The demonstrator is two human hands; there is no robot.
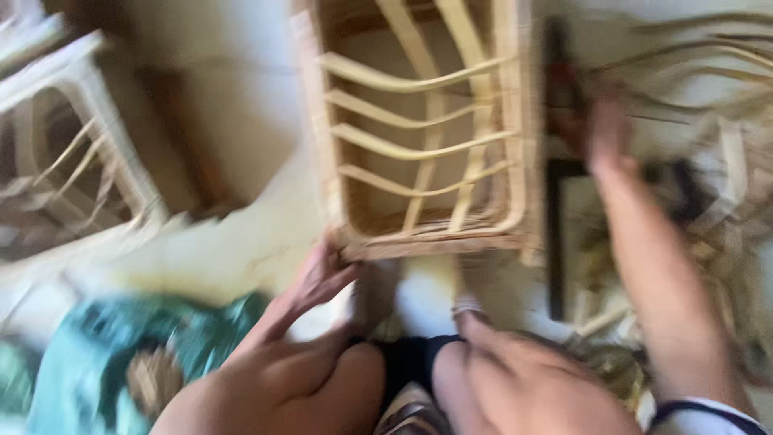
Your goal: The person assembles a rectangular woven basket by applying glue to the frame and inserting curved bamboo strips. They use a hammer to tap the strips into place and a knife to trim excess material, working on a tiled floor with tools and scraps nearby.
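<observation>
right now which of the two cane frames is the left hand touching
The middle cane frame, the one with curved slats straight ahead of the knees. The left hand rests at its near corner. The paler frame at far left lies untouched.

Soft, warm daylight all over, no hard shadows, and heavy motion blur smearing everything; the rattan frame [427, 129] at centre is the least smeared, while left of it the pale floor glares washed-out and right of it the strands dissolve into streaks

Pale, smooth matt rattan frame [427, 137]; crumpled teal cloth [105, 362] nearby.
</observation>
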